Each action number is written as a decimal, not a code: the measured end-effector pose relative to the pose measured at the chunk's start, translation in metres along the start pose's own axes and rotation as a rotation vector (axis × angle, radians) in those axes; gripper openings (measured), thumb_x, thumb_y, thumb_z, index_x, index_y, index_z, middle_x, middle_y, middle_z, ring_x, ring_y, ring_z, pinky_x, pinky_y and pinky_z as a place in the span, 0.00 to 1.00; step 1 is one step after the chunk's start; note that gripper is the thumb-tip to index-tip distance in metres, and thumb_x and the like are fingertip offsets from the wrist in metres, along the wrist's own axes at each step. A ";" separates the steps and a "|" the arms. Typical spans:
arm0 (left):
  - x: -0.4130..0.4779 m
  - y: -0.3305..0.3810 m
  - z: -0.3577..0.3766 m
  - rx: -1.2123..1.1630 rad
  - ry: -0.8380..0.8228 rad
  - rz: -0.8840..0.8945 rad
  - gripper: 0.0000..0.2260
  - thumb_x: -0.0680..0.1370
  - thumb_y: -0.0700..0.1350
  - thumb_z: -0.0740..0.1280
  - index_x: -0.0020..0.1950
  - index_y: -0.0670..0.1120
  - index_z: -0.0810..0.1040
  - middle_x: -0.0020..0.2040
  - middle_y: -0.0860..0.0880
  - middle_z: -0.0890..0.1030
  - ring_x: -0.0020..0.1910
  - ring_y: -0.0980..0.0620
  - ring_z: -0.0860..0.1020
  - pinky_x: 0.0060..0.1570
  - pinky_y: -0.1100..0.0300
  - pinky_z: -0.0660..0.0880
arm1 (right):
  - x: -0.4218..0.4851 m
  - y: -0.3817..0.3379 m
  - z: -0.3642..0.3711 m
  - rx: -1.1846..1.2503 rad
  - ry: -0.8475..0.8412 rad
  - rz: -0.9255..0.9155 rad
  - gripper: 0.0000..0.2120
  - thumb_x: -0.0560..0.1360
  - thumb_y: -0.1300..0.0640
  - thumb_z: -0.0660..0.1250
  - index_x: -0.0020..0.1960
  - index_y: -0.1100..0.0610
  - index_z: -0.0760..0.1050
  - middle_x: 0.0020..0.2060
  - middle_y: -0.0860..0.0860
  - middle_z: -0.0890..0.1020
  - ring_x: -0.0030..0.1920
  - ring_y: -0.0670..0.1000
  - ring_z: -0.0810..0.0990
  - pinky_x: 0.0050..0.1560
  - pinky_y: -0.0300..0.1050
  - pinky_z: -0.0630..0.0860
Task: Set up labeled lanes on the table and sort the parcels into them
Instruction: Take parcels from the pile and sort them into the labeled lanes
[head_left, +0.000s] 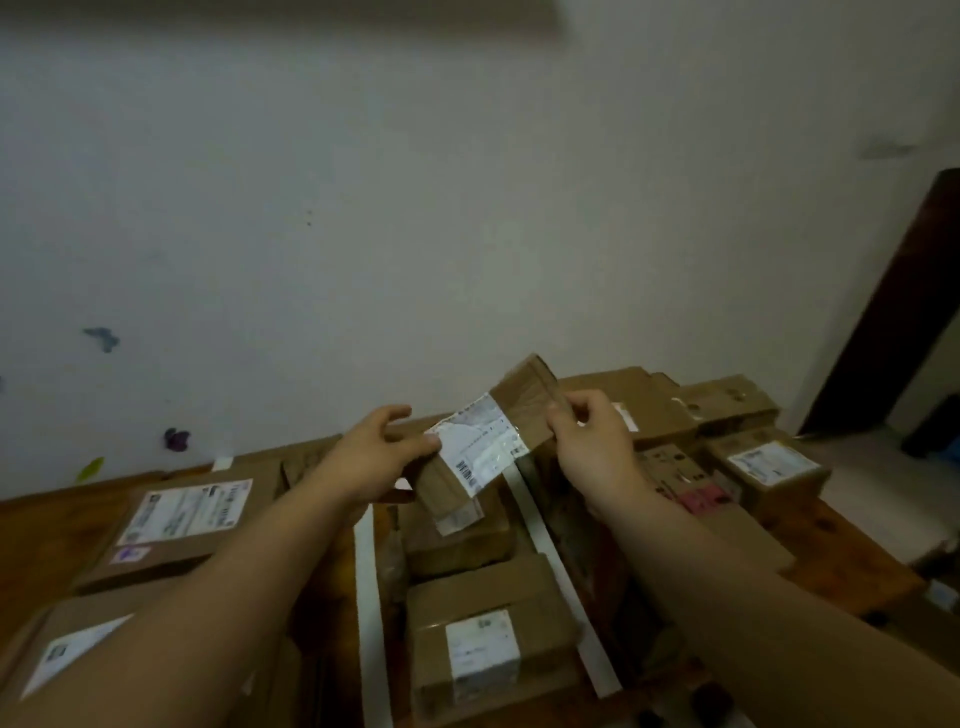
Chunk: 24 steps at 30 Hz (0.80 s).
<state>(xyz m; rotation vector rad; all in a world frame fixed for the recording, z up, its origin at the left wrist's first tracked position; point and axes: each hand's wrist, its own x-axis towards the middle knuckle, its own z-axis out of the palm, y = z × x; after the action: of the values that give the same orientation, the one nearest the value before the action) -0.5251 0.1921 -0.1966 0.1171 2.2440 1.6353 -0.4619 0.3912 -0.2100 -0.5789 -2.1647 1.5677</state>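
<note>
Parcel (522, 402) is held up off the counter (852, 551) in both hands, above the far end of the middle lane. It is a long brown box, tilted, with its long axis running from low-left near the person to high-right toward the wall. Its label (480, 447) faces the camera on the lower half. Left hand (382, 457) has the lower end, thumb and fingertips pinching the edge just beside the label. Right hand (592, 441) has the upper end, fingers curled round it. Neither hand is free. Below, one white strip (370, 597) lies left of the parcel and a second strip (563, 561) lies right of it, both running away from the person with a lane between them. Two boxes (488, 629) lie in that lane, one behind the other, under the held parcel. A flat parcel (176, 525) lies left of the left strip, and a heap of boxes (769, 467) sits beyond the right one. Judgement: the label is probably being read. Straight down into the middle lane is the shortest move; either side lane means crossing a strip. The left hand is nearer the left lane, the right hand nearer the heap. The label text is too blurred to tell which lane.
</note>
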 end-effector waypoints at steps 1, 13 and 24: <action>0.001 -0.005 0.000 -0.066 0.024 -0.035 0.24 0.75 0.42 0.70 0.69 0.48 0.67 0.58 0.46 0.77 0.47 0.49 0.79 0.41 0.54 0.78 | 0.007 0.005 0.002 -0.006 -0.038 0.013 0.01 0.79 0.54 0.61 0.50 0.51 0.70 0.40 0.44 0.74 0.39 0.43 0.72 0.35 0.37 0.66; 0.062 -0.046 -0.029 0.000 0.275 0.027 0.21 0.77 0.36 0.65 0.69 0.48 0.69 0.59 0.49 0.77 0.54 0.50 0.78 0.47 0.58 0.79 | 0.059 0.036 0.075 -0.198 -0.419 0.069 0.17 0.79 0.55 0.62 0.67 0.49 0.68 0.50 0.44 0.79 0.41 0.39 0.78 0.29 0.28 0.70; 0.143 -0.093 -0.052 0.071 0.114 -0.016 0.26 0.77 0.39 0.67 0.72 0.52 0.62 0.67 0.48 0.72 0.60 0.50 0.75 0.42 0.66 0.74 | 0.100 0.045 0.134 -0.555 -0.392 0.027 0.21 0.79 0.55 0.61 0.71 0.56 0.61 0.61 0.53 0.75 0.60 0.53 0.75 0.57 0.46 0.73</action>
<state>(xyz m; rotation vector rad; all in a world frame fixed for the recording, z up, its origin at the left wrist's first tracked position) -0.6626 0.1537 -0.3037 0.0241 2.3820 1.5913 -0.6141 0.3531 -0.2837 -0.4866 -2.9310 1.1501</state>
